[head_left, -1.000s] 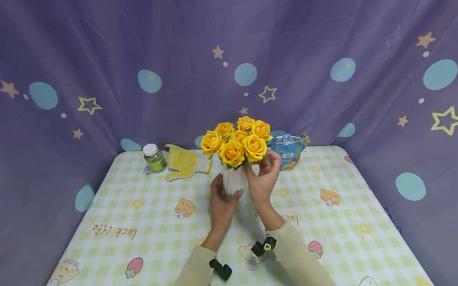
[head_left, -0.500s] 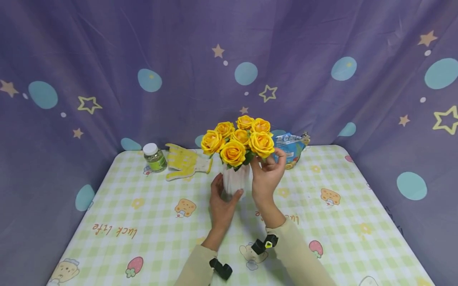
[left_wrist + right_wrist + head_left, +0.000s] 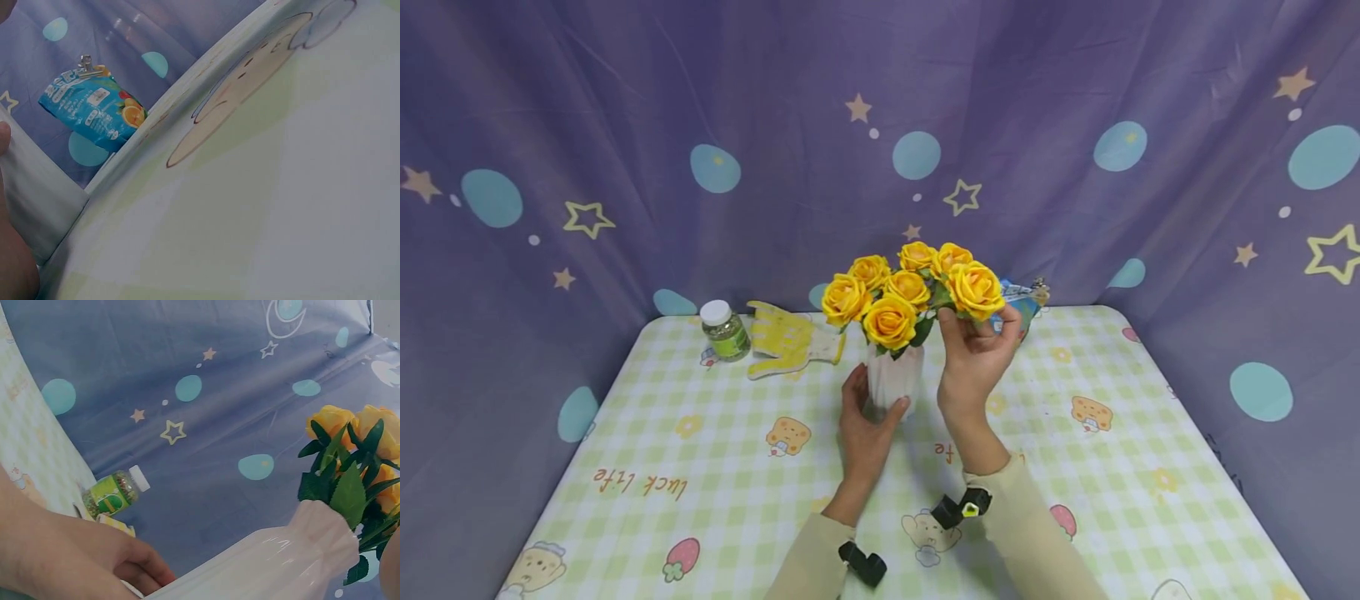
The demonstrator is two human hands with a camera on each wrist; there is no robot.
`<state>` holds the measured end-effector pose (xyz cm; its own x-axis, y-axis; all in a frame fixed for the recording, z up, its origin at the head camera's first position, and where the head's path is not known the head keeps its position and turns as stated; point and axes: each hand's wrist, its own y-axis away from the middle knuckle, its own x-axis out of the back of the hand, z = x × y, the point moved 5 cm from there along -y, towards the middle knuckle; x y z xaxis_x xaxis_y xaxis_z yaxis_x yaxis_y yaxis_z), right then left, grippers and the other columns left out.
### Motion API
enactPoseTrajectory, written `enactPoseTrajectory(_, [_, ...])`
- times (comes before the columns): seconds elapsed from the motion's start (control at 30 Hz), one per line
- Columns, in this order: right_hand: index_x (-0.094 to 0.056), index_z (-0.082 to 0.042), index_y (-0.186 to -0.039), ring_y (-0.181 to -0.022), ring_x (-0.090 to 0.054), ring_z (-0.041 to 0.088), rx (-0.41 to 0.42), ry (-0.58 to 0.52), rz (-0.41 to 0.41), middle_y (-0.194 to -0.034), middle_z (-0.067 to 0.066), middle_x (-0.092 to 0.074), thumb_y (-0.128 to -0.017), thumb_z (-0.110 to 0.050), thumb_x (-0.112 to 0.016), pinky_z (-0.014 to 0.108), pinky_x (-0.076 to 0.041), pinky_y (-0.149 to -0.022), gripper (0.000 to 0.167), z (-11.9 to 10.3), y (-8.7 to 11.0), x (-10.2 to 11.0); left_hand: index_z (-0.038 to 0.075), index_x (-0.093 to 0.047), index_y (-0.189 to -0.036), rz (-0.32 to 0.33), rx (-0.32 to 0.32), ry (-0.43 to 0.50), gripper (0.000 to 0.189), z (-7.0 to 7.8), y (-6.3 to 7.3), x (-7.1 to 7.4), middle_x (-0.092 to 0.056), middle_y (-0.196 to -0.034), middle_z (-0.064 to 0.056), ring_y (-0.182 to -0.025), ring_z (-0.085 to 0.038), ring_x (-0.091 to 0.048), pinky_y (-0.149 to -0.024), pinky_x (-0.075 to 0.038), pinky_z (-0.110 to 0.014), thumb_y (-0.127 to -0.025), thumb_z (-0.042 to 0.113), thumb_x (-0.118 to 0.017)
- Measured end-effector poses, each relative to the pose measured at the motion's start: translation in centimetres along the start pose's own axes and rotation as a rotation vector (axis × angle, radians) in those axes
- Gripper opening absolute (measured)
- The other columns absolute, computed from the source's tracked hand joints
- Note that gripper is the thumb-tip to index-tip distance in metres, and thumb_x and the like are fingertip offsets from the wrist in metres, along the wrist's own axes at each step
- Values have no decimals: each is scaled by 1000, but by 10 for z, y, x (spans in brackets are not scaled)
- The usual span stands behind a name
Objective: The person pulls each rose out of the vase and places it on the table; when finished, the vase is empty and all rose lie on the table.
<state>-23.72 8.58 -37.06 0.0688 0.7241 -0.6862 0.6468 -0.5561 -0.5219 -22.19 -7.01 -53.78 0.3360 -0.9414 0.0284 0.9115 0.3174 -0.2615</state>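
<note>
Several yellow roses (image 3: 889,322) with green leaves stand in a pale, ribbed vase (image 3: 895,379) in the middle of the head view. My left hand (image 3: 867,433) grips the vase low down, its thumb across the near side. With thumb and fingers, my right hand (image 3: 976,371) pinches one rose (image 3: 976,290) just below its bloom, and that bloom leans out right of the bunch. The right wrist view shows the vase (image 3: 262,565) rising from my left hand (image 3: 87,553). Most of the right hand is cut off there, and the stems inside the vase are hidden.
At the back left of the checked tablecloth (image 3: 715,500) stand a white-capped jar (image 3: 726,332) and, beside it, a yellow-and-white glove (image 3: 786,337). Behind my right hand is a blue pouch (image 3: 94,109) with a metal clip. A purple curtain (image 3: 775,100) closes off the back and sides.
My right hand has moved right and slightly up, drawing the pinched rose away from the bunch. It now covers more of the pouch. The left hand and vase have stayed put.
</note>
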Motion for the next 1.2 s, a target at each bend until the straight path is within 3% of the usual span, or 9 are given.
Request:
enactPoseTrajectory(0.2, [-56, -4, -126, -91, -77, 14, 18, -13, -4, -105, 6, -83, -89, -15, -97, 27, -62, -83, 56, -8, -9, -3, 13, -49, -162, 0, -2, 5, 86, 0, 0, 1, -56, -164, -11, -151, -33, -54, -128, -40, -57, -91, 23, -95])
enactPoseTrajectory(0.4, [-57, -4, -127, -86, -77, 14, -10, 16, -3, -96, 6, -83, -95, 4, -83, 28, -63, -82, 42, -11, -20, -4, 15, -50, -162, -1, -7, 26, 84, 0, -1, 1, -56, -163, -9, -151, -32, -54, -129, -38, -57, -91, 22, -94])
enactPoseTrajectory(0.6, [-56, -3, -129, -83, -75, 14, 5, 3, 5, -94, 5, -82, -94, 0, -87, 28, -61, -79, 47, -15, -33, -7, 16, -50, -161, -2, -2, 26, 83, -1, 0, 2, -56, -164, -9, -152, -32, -53, -130, -38, -57, -91, 21, -94])
enactPoseTrajectory(0.8, [-57, -2, -126, -76, -71, 14, 34, -18, 62, -93, 7, -82, -94, 9, -79, 27, -57, -70, 41, -24, -46, -8, 16, -49, -163, -7, 2, 17, 85, -1, 1, 1, -56, -164, -11, -151, -34, -54, -129, -39, -58, -91, 22, -94])
enactPoseTrajectory(1.07, [-54, 1, -125, -87, -77, 21, 68, -87, 101, -100, 14, -83, -94, 17, -69, 28, -57, -72, 37, -35, -56, -9, 15, -48, -163, -12, 7, 21, 85, -1, 1, 1, -56, -165, -11, -152, -34, -53, -129, -38, -58, -92, 21, -94])
enactPoseTrajectory(1.2, [-51, 1, -123, -84, -75, 22, 81, -137, 135, -98, 15, -82, -95, 16, -70, 28, -59, -72, 37, -44, -63, -9, 15, -48, -163, -12, 11, 37, 85, -1, 0, 1, -56, -164, -13, -152, -35, -53, -129, -38, -59, -92, 19, -93])
